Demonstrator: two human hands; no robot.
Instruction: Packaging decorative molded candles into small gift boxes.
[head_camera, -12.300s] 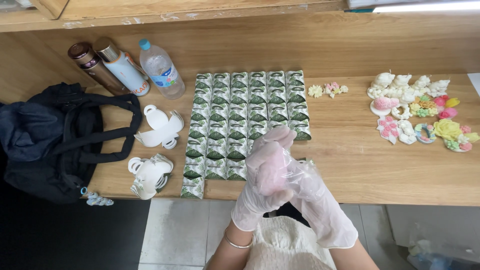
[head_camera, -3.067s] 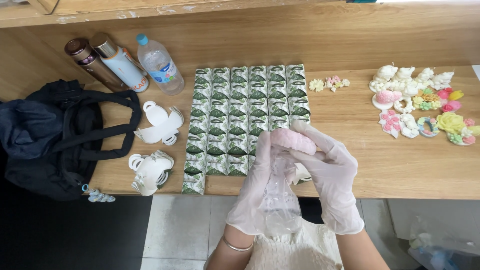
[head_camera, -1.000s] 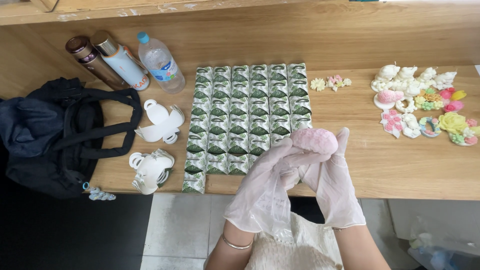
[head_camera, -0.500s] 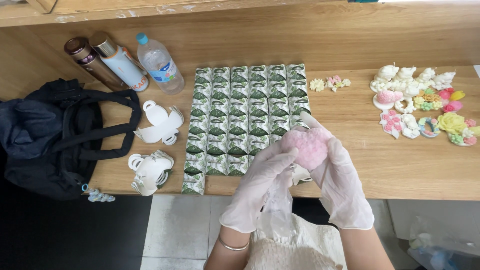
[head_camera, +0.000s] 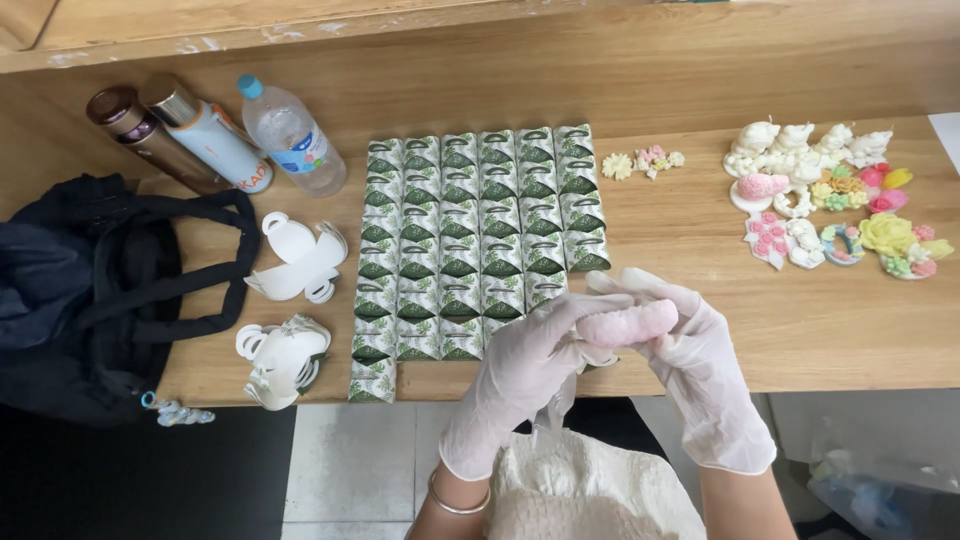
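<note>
- Black bag (head_camera: 95, 290): lies at the far left edge of the wooden table (head_camera: 820, 330), its handles draped toward the centre.
- Two flasks (head_camera: 175, 135) and a clear plastic water bottle (head_camera: 292, 135): lie side by side against the back wall, just behind the bag.
- White folded box blanks (head_camera: 292, 262): two small heaps between the bag and the green packs; the nearer heap sits at the table's front edge.
- Green-and-white small boxes (head_camera: 470, 230): laid in tight rows and columns at the table centre, touching one another.
- Left hand (head_camera: 525, 375): gloved in thin translucent plastic, fingers curled partway; fingertips touch the left end of the pink moulded piece (head_camera: 628, 325) and pinch a clear film wrapper (head_camera: 555, 405) hanging beneath it.
- Pink moulded piece: held above the front table edge, just right of the box grid, between both hands.
- Right hand (head_camera: 700, 370): gloved, cupped half closed; thumb and fingers grip the right side of the pink piece from below and behind.
- Small flower shapes (head_camera: 640, 162): near the grid's top right corner.
- White and coloured moulded figures (head_camera: 830, 195): clustered at the far right, well apart from the hands.
</note>
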